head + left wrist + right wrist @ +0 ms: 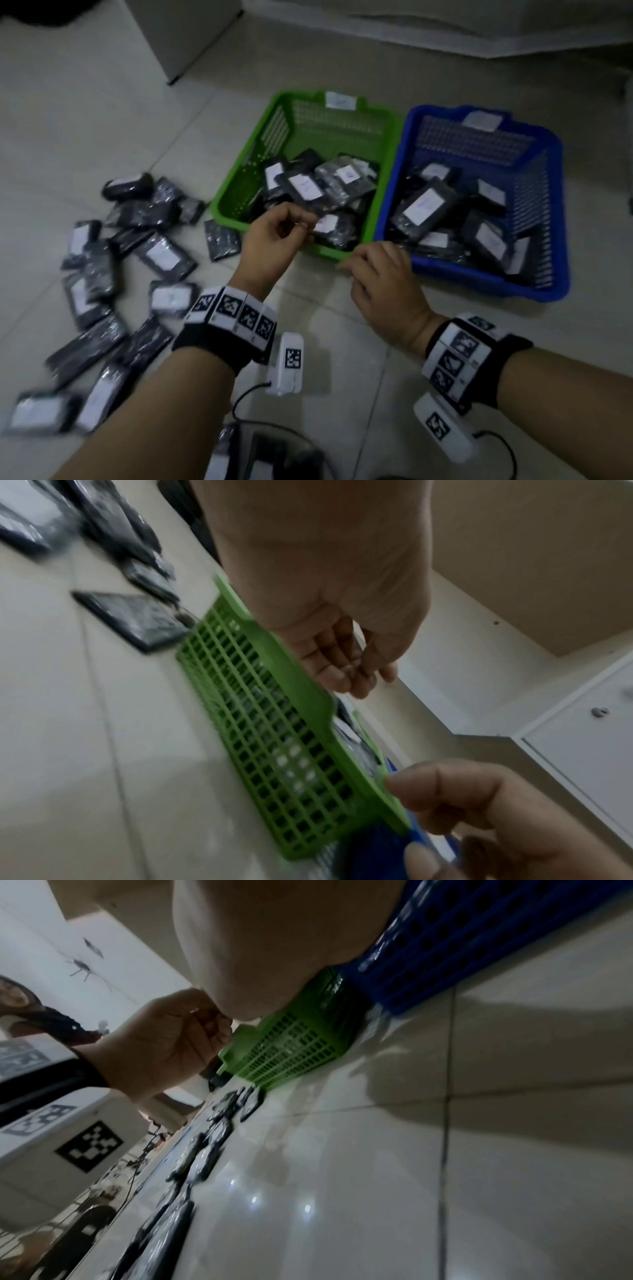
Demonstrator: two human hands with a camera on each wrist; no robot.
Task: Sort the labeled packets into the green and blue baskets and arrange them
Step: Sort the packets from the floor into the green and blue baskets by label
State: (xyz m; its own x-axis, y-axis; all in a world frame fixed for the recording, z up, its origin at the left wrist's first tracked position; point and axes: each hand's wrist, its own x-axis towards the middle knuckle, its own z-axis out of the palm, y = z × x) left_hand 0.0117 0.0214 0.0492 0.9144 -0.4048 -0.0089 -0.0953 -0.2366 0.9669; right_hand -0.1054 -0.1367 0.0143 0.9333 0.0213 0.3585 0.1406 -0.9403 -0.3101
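Black packets with white labels lie scattered on the tiled floor. More packets are piled in the green basket and in the blue basket next to it. My left hand hovers over the green basket's near rim, with fingers loosely curled and nothing in them. My right hand sits at the green basket's near right corner, beside the blue basket. Its curled fingers touch the green rim; whether they grip it is unclear.
A white cabinet stands at the back left, and a pale ledge runs along the far side. Dark objects and a cable lie near my knees. Bare tiles lie in front of the baskets.
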